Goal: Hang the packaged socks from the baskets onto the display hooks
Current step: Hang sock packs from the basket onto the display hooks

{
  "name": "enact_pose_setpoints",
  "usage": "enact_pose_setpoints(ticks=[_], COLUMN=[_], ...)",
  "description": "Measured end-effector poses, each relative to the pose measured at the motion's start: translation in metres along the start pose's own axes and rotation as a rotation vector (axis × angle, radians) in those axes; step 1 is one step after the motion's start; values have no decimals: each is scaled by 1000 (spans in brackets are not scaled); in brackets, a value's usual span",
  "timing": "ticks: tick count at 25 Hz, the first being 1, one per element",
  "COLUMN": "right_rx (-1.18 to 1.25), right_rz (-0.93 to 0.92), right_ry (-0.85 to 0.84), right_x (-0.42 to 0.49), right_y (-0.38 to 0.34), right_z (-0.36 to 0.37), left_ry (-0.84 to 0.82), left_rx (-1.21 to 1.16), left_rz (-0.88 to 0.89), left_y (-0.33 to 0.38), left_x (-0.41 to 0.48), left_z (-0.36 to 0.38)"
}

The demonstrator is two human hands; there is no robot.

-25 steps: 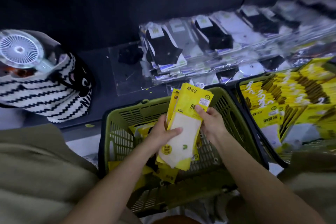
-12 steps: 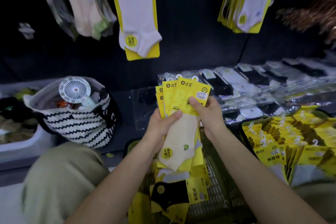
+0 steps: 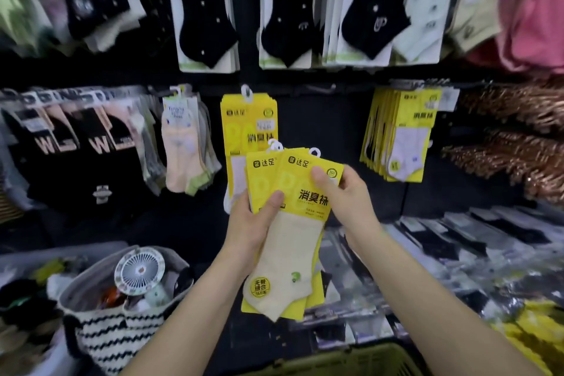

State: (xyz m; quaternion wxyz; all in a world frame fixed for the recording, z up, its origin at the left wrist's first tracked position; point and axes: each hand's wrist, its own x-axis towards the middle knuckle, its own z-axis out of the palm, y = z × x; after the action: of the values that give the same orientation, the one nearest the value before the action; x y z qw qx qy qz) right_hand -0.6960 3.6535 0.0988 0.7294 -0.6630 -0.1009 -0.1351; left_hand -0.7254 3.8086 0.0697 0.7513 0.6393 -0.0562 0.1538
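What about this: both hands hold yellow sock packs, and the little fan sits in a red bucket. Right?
No. The left hand and right hand hold the sock packs, but the fan sits in a striped bag, as the head view shows.

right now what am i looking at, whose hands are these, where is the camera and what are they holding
There is no machine: these are a person's two bare hands, filmed by one camera worn on the head, looking forward and down. The left hand grips a fanned stack of yellow sock packs; the right hand pinches the front pack's top corner. Matching hanging packs show on the wall behind. Lower left stands a striped bag with a small fan in it, and the rim of a green basket shows at the bottom.
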Motion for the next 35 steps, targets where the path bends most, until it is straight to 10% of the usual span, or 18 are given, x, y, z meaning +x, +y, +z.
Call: enact_pose_setpoints(ticks=[25,35], right_rx=[-512,-342], right_rz=[-235,-423], right_ry=[-61,129], right_x=[112,78], right_y=[-81,-46], right_z=[111,111], left_ry=[416,283], left_rx=[83,50], left_rz=[205,236], left_y=[61,60], left_x=[35,27], left_z=[-106,-85])
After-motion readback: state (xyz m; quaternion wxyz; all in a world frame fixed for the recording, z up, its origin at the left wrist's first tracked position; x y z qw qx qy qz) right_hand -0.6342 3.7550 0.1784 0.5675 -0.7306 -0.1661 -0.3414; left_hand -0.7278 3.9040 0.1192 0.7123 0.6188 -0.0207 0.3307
